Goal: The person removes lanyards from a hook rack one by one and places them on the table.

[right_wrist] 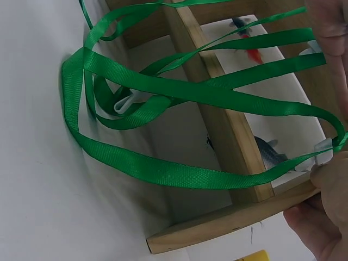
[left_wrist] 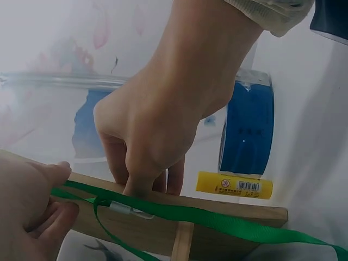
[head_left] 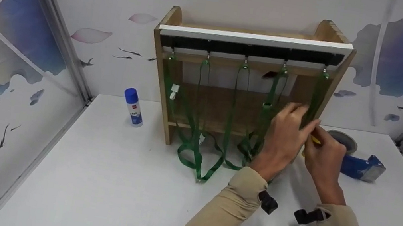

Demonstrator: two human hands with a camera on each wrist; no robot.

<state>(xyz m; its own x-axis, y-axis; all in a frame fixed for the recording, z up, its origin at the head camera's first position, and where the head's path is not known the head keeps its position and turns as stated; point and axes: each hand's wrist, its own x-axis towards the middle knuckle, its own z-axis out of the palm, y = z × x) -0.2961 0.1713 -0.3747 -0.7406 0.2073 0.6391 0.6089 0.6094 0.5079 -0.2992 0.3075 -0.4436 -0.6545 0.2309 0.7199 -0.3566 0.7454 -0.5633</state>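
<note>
Both hands are at the right end of a small wooden rack (head_left: 338, 76), by the rightmost of several green lanyards (head_left: 318, 93) hanging from hooks. My left hand (head_left: 282, 138) pinches a green lanyard (left_wrist: 217, 217) between thumb and fingers at lower left in the left wrist view. My right hand (head_left: 324, 154) is at the edge of the rack's side panel (right_wrist: 234, 220), its fingers curled at the lanyard beside a whitish clip (right_wrist: 323, 152). Its fingertips are partly hidden. Lower lanyard loops (right_wrist: 130, 76) drape onto the table.
A glue stick (head_left: 134, 108) with a blue cap stands left of the rack. To the right are a dark round roll (head_left: 344, 141) and a blue object (head_left: 362, 167) with a greyish end. A yellow cylinder (left_wrist: 234, 185) lies by the blue object. Patterned walls enclose the white table (head_left: 114, 180).
</note>
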